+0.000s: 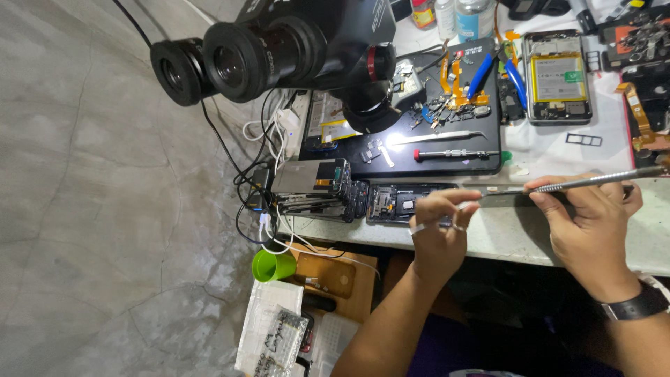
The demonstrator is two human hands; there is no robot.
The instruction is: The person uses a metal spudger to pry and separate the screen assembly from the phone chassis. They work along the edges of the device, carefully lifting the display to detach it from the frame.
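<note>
My left hand [438,227] hovers over the front edge of the workbench, its fingertips pinched on a small pale strip [419,227]. Just left of it lies an opened phone [394,202] with its dark insides showing. My right hand [590,223], with a dark watch on its wrist, grips long metal tweezers [593,181]. The tweezers' tip reaches leftwards to the fingertips of my left hand. What exactly sits between the tips is too small to tell.
A black microscope [293,49] looms over a dark work mat [447,164] strewn with screws, flex cables, a screwdriver and a metal blade. Another opened phone [557,77] lies at the back right. A stack of phones [314,185], tangled cables and a green cup [272,265] sit at the left.
</note>
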